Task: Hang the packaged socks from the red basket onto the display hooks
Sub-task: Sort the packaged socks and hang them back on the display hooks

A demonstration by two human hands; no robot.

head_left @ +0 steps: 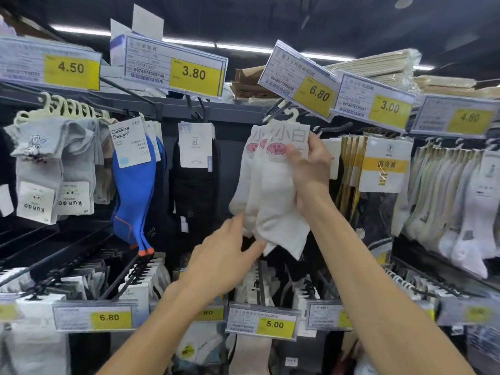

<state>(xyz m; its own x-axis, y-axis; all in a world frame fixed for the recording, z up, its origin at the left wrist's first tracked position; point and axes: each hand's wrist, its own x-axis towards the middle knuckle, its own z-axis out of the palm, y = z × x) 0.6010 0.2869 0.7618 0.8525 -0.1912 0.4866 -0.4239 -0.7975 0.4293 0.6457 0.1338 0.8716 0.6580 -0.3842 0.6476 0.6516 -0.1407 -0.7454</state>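
- A person's right hand (308, 163) grips the card header of the front white packaged socks (276, 201), whose plastic hanger sits at the display hook (273, 112) under the 6.80 price tag (300, 82).
- The left hand (221, 258), fingers loosely spread, touches the socks' lower edge.
- Black socks (194, 190) hang near on the left; yellow-banded packs (378, 169) crowd the right hand.

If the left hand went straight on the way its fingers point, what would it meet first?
The toes of the hanging white socks, just up and right of the left hand. Its fingertips look almost on them, though depth is hard to judge.
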